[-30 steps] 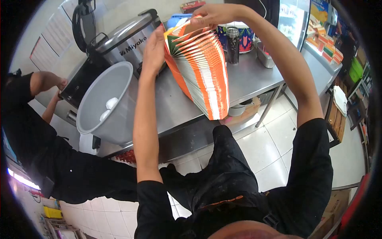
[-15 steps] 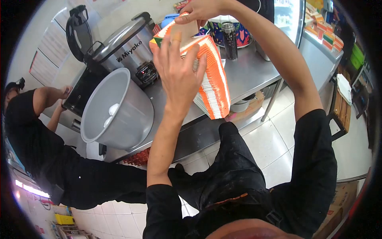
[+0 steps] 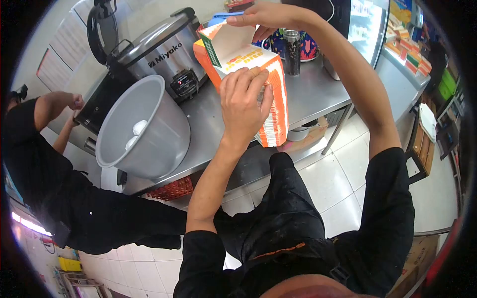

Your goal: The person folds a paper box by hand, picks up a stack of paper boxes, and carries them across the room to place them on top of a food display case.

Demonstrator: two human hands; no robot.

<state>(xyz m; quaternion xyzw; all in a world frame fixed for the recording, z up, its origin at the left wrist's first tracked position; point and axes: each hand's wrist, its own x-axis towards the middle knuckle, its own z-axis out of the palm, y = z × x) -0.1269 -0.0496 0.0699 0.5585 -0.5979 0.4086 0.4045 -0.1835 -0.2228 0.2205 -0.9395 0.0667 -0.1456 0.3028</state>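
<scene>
A thick stack of flat cardboard food boxes (image 3: 277, 109), orange and white with many edges showing, stands at the counter's front edge. On top of it a cardboard food box (image 3: 233, 42) is partly folded up, with a green-edged side and yellow-orange lettering on white. My right hand (image 3: 268, 16) grips the box's raised far wall, thumb on the near side and fingers behind. My left hand (image 3: 244, 97) is bent over the near part of the box, fingertips pressing on the printed face, thumb along the stack's side; its palm is hidden.
A large grey bucket (image 3: 171, 134) with white lumps inside stands to the left. Behind it is a Miyako rice cooker (image 3: 159, 49). A dark patterned tumbler (image 3: 292, 54) and a colourful floral container (image 3: 310, 47) stand behind the stack. Another person (image 3: 39, 134) in black works at far left.
My left hand has moved right and down from the box's left side onto its near face. The box's wall now stands more open, showing the lettering. My right hand has shifted slightly right.
</scene>
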